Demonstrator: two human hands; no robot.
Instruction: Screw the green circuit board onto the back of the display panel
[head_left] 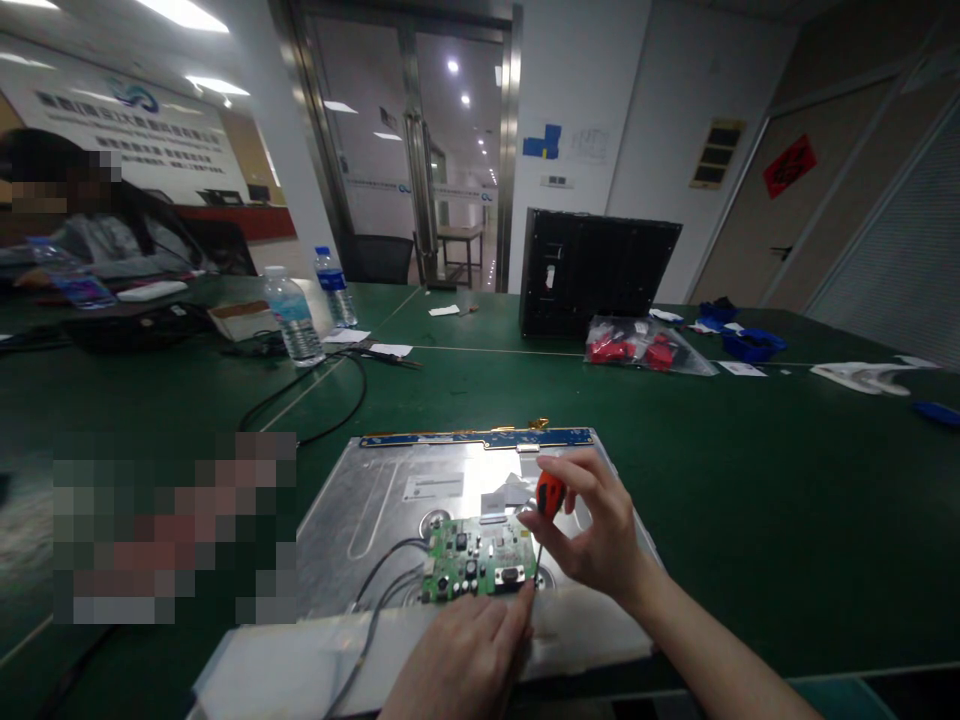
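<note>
My right hand (606,530) pinches the red-and-black handle of a small screwdriver (550,494) between thumb and fingers. Its shaft points down at the right edge of a green circuit board (487,548). My left hand (472,645) lies at the board's near edge, its index finger stretched toward the screwdriver tip; its other fingers are partly hidden. The board sits on the metal back of a display panel (382,490). Dark cables (386,590) run from the board's left side. Whether a screw is under the tip is too small to tell.
A black monitor (592,270) stands at the back of the green table, beside a clear bag with red parts (637,345). Water bottles (295,318) and a looped black cable (364,390) are at left. A person (112,220) sits at the far left. Blue trays (754,343) lie at right.
</note>
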